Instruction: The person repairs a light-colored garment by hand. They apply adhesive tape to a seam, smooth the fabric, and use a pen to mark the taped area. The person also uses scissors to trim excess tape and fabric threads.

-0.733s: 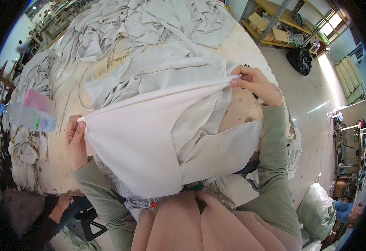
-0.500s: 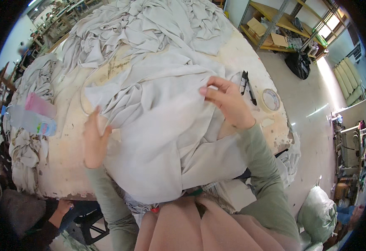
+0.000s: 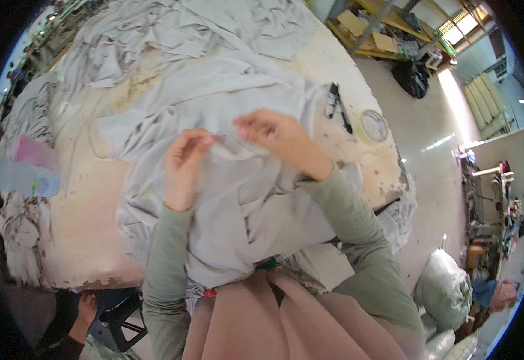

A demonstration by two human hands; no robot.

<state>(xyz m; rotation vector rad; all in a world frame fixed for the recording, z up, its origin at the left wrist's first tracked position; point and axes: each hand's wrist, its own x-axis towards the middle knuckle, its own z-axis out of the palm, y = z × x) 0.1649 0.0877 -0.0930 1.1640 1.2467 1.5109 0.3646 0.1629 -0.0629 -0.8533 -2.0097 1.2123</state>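
Observation:
My left hand [image 3: 185, 162] is closed in a pinch at what looks like an edge of the pale grey fabric [image 3: 238, 222] heaped in front of me. A little to its right, my right hand [image 3: 286, 144] is blurred, its fingers curled together over the same fabric; I cannot make out what is between them. Two black markers [image 3: 339, 108] and a tape roll [image 3: 374, 126] lie to the right on the worn table [image 3: 94, 234]. A pink container [image 3: 36, 150] and a clear plastic bottle [image 3: 40, 183] are at the left.
More crumpled cloth [image 3: 172, 30] covers the table's far side. Shelving with boxes [image 3: 385, 42], a black bag [image 3: 410, 78] and white sacks [image 3: 442, 288] stand to the right. At lower left is a co-worker's hand [image 3: 87, 309] beside a black stool [image 3: 118, 327].
Both hands have moved inward toward each other. The stretched fabric edge has dropped and crumpled between them, and the markers and tape roll have come into view.

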